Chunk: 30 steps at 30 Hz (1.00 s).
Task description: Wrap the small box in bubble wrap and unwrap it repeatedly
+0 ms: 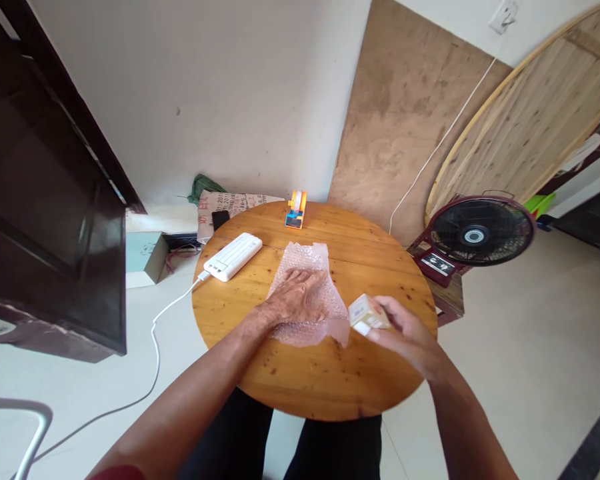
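A sheet of bubble wrap [305,334] lies flat on the round wooden table [310,387]. My left hand [300,297] rests on it palm down, fingers stretched out. To the right of the sheet, my right hand [405,333] grips a small pale box [366,315] between thumb and fingers. One end of the box faces left toward the bubble wrap, with printing on it too small to read. The box appears held just above the tabletop; whether it touches the wood I cannot tell.
An orange and blue tape dispenser [296,210] stands at the table's far edge. At the left lies a white power bank [233,257] with a white cable [156,333] running down to the floor. A dark fan [475,233] stands beyond the table's right side.
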Motion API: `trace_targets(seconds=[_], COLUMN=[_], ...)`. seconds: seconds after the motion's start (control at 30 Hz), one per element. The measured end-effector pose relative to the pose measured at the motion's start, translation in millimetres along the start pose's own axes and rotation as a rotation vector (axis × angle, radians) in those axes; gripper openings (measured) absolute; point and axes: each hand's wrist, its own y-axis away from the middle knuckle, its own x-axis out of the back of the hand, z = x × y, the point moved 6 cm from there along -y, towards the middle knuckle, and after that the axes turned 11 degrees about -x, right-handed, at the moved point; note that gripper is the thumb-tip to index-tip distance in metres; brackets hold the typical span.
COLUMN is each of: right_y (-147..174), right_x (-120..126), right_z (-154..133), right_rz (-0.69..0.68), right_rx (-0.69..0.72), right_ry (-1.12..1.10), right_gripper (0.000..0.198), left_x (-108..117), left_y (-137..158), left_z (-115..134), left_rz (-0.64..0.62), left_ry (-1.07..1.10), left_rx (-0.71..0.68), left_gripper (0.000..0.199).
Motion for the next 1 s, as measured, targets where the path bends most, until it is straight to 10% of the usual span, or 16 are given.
trace_targets(seconds=[0.27, 0.53, 0.73, 1.0], right_y=[-20.2, -67.1, -85.6, -90.2], right_x=[-93.3, -78.1, -54.2, -49.6], right_z=[-71.5, -44.0, -18.2, 0.5], right_rz=[-0.497, -0.325, -0.11, -0.019], right_rx=[0.109, 0.093, 0.109, 0.152], right_ry=[-0.06, -0.289, -0.287, -0.201], right_gripper=[0.051, 0.05, 0.04, 0.038], left_x=[-8.1, -5.2, -3.5, 14.5], left_y=[-0.4, -2.1, 1.7, 6.9], left_z=[-9.9, -8.4, -13.0, -26.1], left_rz=[-0.092, -0.023, 0.041, 0.107], left_ry=[-0.012, 0.048, 0.207, 0.108], left_rx=[0.021, 0.015, 0.089, 0.164], left_gripper=[0.089, 0.067, 0.109, 0.072])
